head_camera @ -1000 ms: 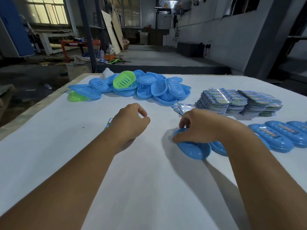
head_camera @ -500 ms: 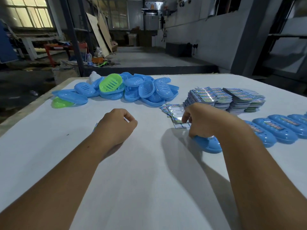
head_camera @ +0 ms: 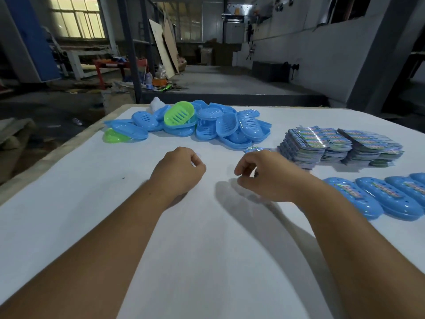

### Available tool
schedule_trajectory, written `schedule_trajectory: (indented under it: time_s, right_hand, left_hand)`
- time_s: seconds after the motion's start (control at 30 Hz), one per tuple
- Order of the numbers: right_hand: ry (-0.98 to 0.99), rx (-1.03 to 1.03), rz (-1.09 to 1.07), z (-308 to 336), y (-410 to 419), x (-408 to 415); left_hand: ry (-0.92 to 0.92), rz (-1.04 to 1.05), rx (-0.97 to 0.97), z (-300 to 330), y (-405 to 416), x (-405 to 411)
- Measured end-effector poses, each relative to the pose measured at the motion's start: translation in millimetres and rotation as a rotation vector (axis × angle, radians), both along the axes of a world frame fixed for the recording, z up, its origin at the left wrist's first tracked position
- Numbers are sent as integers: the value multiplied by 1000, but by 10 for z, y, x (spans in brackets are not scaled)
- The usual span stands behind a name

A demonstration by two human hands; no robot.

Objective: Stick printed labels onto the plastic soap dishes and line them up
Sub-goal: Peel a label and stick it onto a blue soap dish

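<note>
My left hand rests on the white table with its fingers curled tight; nothing clear shows in it. My right hand hovers just above the table beside it, fingers loosely curled, thumb near the forefinger, and a small dark speck shows between them. A row of labelled blue soap dishes lies to the right of my right forearm. Behind my right hand sit a few loose labels and tall stacks of printed labels. A heap of unlabelled blue dishes with a green one lies at the back.
Another green dish lies at the left end of the heap, near the table's left edge. A white bottle stands behind the heap. Beyond the table is a workshop floor with racks and boards.
My right hand let go of the blue dish, which now lies at the left end of the row, and came back toward the middle. My left hand stayed curled in place.
</note>
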State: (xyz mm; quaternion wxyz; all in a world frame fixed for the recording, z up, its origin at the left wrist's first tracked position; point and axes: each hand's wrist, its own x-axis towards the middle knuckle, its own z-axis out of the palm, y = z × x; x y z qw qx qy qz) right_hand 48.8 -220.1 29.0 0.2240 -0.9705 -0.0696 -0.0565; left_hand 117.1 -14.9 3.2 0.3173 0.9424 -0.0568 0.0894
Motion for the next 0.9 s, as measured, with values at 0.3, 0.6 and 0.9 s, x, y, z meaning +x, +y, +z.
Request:
schedule_trajectory:
  time_s: [0.3,0.6,0.9]
  right_hand:
    - [-26,-28,16,-181,114,124]
    - [-43,-23,43,-217,130,161]
    - [-36,-29,31,-220,127,159]
  left_hand:
    - [-115,175,29,8,310,182]
    - [-143,167,149,-123,400,315]
    - [-237,320,176,-110,621,530]
